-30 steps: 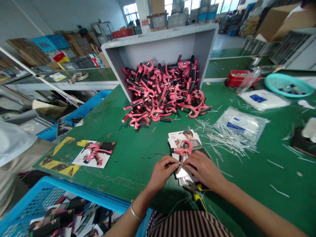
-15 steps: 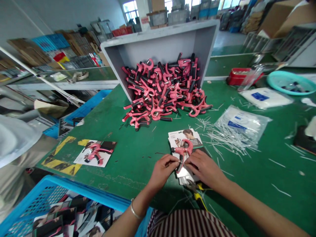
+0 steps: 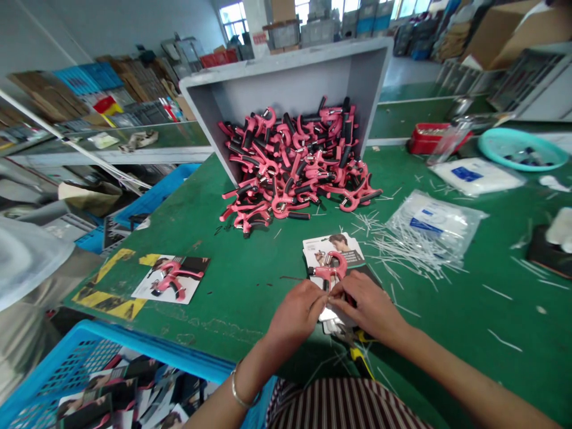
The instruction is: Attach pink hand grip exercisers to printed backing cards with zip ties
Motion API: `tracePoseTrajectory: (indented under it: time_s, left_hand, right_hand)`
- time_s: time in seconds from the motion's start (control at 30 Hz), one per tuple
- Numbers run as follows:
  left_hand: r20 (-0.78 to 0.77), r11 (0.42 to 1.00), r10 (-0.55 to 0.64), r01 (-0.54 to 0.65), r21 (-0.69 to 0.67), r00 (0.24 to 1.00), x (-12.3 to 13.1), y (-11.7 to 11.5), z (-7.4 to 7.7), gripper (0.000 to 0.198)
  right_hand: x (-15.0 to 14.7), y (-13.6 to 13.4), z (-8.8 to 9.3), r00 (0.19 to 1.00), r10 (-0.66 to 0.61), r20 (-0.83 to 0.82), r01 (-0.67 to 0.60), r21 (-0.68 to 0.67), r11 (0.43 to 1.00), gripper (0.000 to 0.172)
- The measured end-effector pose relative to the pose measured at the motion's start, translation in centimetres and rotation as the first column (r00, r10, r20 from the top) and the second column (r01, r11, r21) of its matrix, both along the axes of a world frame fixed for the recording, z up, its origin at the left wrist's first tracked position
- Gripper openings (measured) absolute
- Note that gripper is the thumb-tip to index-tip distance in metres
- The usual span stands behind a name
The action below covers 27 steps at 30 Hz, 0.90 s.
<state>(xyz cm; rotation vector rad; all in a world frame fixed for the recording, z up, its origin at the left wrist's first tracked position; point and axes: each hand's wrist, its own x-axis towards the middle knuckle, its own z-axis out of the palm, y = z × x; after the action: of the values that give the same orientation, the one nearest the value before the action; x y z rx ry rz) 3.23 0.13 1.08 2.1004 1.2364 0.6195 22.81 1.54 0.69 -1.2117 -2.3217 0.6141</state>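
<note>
- At the lower centre of the frame, the left hand has its thumb and finger narrowed to a pinch over the lower end of a pink tool; what lies between the fingertips is too small to tell.
- Beside it, the right hand is pinched narrow too, fingertips meeting the left ones; whatever it grips is hidden.
- Just right of the frame's centre, the pink tool lies on a stack of printed cards, its curved head upward and its handle partly covered by fingers.
- Below the stack, partly under it, are pliers with yellow and black handles.
- Right of the stack, thin white ties lie scattered on the green worktop, beside and against a clear plastic bag.
- Upper centre, a tipped grey bin spills a heap of pink and black tools.
- Left of centre, another card bears one pink tool.
- Lower left, a blue basket holds many cards.
</note>
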Motion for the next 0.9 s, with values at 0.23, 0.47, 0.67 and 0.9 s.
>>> tracePoseTrajectory:
  time_s: [0.23,0.47,0.67,0.9]
  left_hand:
    - [-0.299,0.952,0.032,0.063,0.301,0.954,0.7,-0.7,0.7,0.023]
    - [-0.028,0.965,0.174,-0.164,0.206,0.984,0.5,-2.2,-1.7,0.018]
    - [0.047,0.912,0.355,-0.357,0.202,0.934,-0.3,-1.9,-5.6,0.015]
    - [0.293,0.881,0.472,-0.443,-0.164,0.831,-2.5,-1.0,-3.7,0.018]
  right_hand:
    - [-0.7,-0.5,0.0,0.999,-0.001,-0.054,0.001,0.003,1.000,0.009]
    - [-0.2,-0.7,-1.0,0.975,-0.014,-0.221,0.010,-0.023,1.000,0.009]
    - [-1.0,0.1,-2.3,0.944,0.114,-0.309,-0.116,0.012,0.993,0.012]
    - [3.6,-5.2,-2.3,0.976,-0.205,-0.074,0.209,0.049,0.977,0.024]
